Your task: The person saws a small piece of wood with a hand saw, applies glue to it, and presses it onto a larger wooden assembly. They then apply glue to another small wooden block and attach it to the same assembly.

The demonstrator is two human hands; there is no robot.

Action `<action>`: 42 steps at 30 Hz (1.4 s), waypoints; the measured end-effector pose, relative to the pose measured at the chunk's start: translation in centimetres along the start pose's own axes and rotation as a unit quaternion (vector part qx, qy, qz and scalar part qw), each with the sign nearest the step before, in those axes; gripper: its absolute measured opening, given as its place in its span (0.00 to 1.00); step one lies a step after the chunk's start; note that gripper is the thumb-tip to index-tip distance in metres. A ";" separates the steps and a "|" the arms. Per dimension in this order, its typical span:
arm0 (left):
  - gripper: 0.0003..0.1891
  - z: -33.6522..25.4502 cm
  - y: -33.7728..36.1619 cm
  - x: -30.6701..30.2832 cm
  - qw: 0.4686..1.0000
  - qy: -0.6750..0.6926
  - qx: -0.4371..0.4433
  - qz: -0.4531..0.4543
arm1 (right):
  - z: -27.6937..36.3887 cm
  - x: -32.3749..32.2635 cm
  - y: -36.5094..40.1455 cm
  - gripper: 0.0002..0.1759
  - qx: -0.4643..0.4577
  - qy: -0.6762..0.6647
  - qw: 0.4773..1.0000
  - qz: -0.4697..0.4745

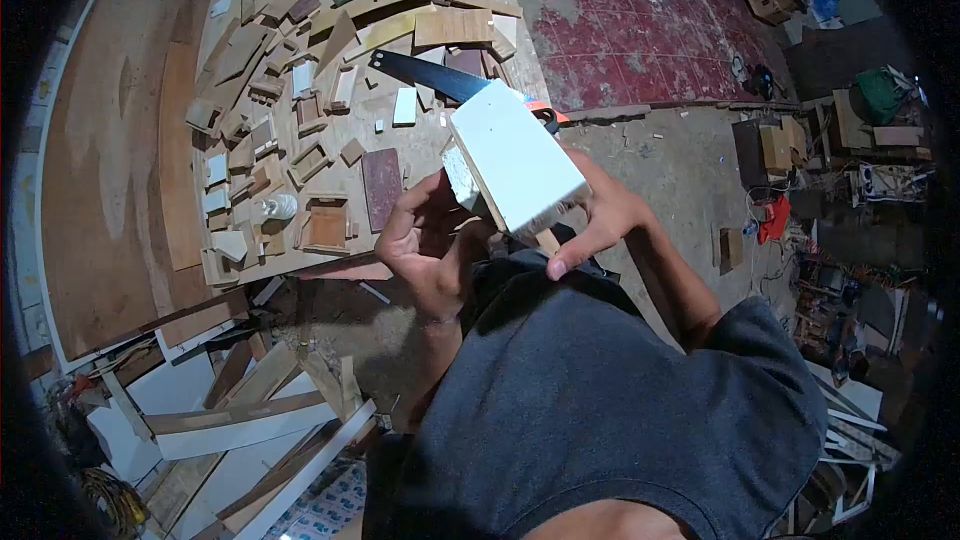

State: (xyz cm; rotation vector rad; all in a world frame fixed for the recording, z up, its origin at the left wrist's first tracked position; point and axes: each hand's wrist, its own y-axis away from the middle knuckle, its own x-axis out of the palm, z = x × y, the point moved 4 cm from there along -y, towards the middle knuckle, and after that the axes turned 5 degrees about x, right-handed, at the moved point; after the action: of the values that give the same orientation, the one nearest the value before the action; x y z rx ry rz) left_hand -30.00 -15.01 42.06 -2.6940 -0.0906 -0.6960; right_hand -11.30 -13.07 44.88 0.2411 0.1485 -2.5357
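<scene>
Head view: The right hand [612,208] gripped a white-faced, box-like wooden block [515,155], held up in front of the dark shirt, by its right side, thumb at the lower end. The left hand [425,252] was cupped with bent fingers beside the left edge – contact could not be told. Beyond lay a dark-bladed handsaw [428,73] on a worktable [517,67] strewn with wood offcuts [327,227]. Step in hand, judged: handling the block in mid-air. Next move, judged: turning it would call for a firm two-handed hold.
</scene>
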 end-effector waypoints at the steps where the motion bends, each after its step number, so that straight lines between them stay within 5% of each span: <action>1: 0.27 0.4 0.2 -0.4 1.000 0.007 -0.013 -0.004 | 0.1 0.0 0.0 0.63 0.010 0.001 1.000 0.001; 18: 0.18 0.2 1.0 -1.0 0.993 -0.056 -0.085 -0.067 | -2.7 1.2 -0.4 0.55 0.092 -0.103 0.990 0.026; 33: 0.12 4.8 0.7 -5.8 0.978 0.006 -0.189 -0.086 | -4.8 1.1 -3.4 0.51 0.200 0.011 0.978 0.062; 37: 0.10 6.4 -0.1 -5.7 0.959 0.016 -0.246 -0.139 | -6.9 1.1 -4.1 0.39 0.303 -0.077 0.946 0.089; 42: 0.15 9.5 -1.1 -6.3 0.943 -0.016 -0.286 -0.173 | -10.4 0.4 -4.8 0.48 0.349 -0.192 0.912 0.096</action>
State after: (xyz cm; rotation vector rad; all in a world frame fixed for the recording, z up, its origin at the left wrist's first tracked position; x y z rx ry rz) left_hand -31.32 -10.44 31.63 -3.2903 -0.4415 -0.8916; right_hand -12.92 -7.68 34.92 0.0180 -0.9011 -2.2848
